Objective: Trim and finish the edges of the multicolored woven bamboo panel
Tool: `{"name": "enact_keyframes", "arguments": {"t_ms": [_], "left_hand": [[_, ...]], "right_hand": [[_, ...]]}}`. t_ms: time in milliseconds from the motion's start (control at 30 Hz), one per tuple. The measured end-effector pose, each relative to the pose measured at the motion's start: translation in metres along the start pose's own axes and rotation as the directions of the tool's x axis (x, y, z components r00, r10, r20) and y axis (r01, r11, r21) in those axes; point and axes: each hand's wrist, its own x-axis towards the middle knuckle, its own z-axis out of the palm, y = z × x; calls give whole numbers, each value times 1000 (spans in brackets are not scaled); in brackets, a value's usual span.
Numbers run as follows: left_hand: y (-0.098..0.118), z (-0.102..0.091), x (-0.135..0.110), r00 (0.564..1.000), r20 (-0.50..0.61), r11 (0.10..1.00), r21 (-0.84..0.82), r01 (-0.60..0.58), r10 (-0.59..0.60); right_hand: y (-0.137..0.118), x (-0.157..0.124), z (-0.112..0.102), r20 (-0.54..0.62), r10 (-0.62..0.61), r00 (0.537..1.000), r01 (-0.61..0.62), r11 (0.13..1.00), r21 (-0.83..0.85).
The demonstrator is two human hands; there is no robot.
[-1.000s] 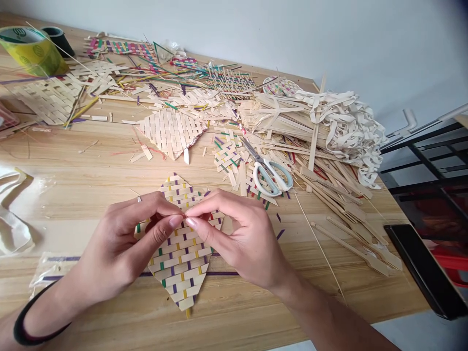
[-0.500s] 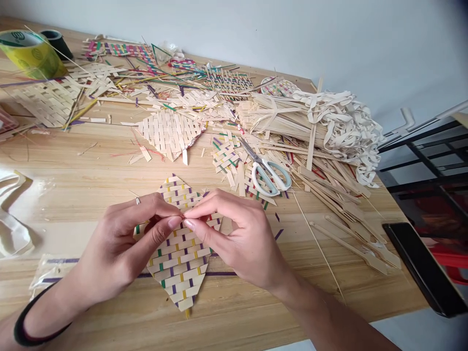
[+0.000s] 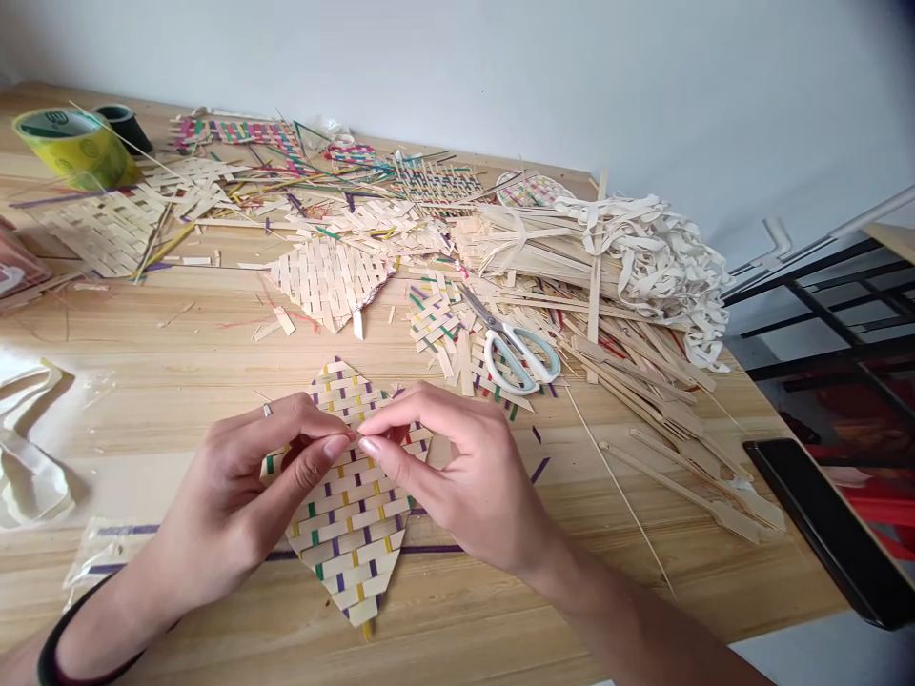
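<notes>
A leaf-shaped woven mat [image 3: 354,534] of pale strips with purple, yellow and green ones lies on the wooden table [image 3: 178,353] before me. My left hand [image 3: 247,491] and my right hand [image 3: 457,472] hover over its middle. Thumb and forefinger of each hand are pinched together, tips meeting at one spot above the weave. What they pinch is too small to name; a bit of red shows under the right fingers. A ring sits on my left forefinger, a dark band on my left wrist.
Scissors [image 3: 511,348] with pale handles lie right of the mat. Loose strips, woven pieces [image 3: 329,276] and a bundle of white strips [image 3: 643,257] cover the far half. Yellow tape roll [image 3: 75,148] at far left. A black tablet [image 3: 836,529] lies at the right edge.
Both hands keep the same pinch over the mat. The view has tilted slightly, so everything sits a little lower and to the left.
</notes>
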Motion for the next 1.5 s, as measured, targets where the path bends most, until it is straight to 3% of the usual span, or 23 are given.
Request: {"name": "enact_keyframes", "arguments": {"t_ms": [1500], "left_hand": [[-3, 1, -2, 998, 1, 998, -12, -56, 56]], "right_hand": [[1, 0, 0, 16, -20, 1000, 20, 1000, -21]]}}
